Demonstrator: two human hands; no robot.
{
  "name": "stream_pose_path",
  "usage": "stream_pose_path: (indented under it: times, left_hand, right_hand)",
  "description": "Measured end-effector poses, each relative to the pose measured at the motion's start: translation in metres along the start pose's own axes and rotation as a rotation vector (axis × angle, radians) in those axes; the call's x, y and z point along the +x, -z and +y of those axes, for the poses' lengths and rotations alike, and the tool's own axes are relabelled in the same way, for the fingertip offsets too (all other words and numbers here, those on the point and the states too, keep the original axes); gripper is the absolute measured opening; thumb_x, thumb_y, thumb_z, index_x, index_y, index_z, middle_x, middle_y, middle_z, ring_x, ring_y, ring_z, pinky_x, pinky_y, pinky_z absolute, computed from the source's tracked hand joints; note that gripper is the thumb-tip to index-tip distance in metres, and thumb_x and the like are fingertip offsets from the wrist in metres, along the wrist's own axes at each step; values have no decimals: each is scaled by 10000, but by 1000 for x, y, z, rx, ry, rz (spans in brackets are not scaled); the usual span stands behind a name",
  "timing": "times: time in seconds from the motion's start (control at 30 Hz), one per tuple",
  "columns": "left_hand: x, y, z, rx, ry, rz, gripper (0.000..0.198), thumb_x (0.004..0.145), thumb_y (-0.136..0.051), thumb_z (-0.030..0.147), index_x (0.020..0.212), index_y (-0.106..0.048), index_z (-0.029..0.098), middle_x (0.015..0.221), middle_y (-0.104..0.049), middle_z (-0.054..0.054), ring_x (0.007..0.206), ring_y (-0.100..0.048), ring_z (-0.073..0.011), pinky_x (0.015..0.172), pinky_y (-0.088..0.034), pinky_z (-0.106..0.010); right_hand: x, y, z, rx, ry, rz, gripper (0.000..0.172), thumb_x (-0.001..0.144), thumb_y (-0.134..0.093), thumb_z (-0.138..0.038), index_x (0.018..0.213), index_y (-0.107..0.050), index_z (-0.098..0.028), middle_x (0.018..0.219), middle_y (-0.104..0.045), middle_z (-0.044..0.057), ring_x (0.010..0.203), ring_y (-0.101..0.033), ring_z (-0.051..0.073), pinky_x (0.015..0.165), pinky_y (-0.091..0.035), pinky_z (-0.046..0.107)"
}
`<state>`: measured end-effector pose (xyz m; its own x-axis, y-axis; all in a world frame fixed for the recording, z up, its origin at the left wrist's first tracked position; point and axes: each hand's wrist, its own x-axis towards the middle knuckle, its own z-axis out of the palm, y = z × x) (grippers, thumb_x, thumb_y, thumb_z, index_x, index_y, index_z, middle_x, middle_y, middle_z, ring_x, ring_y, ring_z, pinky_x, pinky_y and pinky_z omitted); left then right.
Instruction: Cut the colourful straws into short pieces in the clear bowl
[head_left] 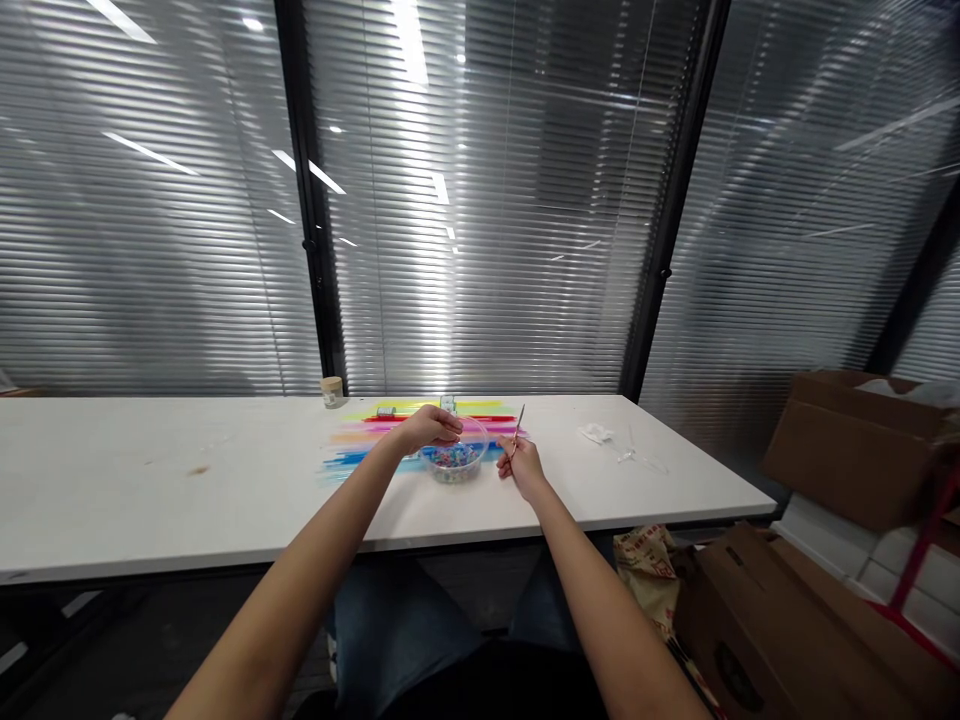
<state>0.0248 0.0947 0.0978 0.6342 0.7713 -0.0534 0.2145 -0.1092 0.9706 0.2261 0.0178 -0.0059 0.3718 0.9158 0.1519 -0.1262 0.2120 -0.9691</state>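
Note:
My right hand (518,465) is closed on a pair of scissors (520,425), their blades pointing up and away from me. Over a clear round bowl (454,478), my left hand (433,428) is closed in a pinch; whatever its fingertips hold is too small to make out. Small multicoloured pieces (452,457) lie in the bowl. Behind and beside it, long thin coloured strips (360,457) are spread in bands of yellow, red, pink, orange and blue. I cannot tell whether the left hand touches the bowl's rim.
A small lidded jar (331,392) stands at the table's back edge. Crumpled white material (596,433) and clear plastic (637,455) lie on the right of the white table (247,500). Cardboard boxes (780,620) and a paper bag (646,570) are on the floor at right.

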Motion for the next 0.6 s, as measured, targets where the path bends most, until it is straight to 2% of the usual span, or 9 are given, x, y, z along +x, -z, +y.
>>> stream_pose_path:
  times: [0.2,0.43,0.6]
  left_hand:
    - [6,1,-7,67,-46,35,450,428,-885,257,811,-698,110,829,-707,-71,863,-675,-243,808,-547,-374]
    - [-1,-9,-1,248,-84,37,285,529,-795,216,776,-702,110,834,-714,-81,860,-661,-240,727,-544,-334]
    - [-2,-14,3,361,-71,81,176,602,-716,166,771,-692,124,831,-717,-68,826,-674,-217,693,-544,-288]
  right_hand:
    - [1,1,2,-9,1,-1,362,736,-626,-512,800,-558,-162,463,-562,-27,339,-512,117,344,-389,215]
    - [2,0,2,-9,-7,4,354,736,-629,-502,806,-555,-164,456,-559,-31,331,-504,109,338,-386,207]
    - [2,0,1,-4,-11,8,345,736,-636,-494,803,-552,-165,457,-565,-28,332,-508,113,338,-390,210]
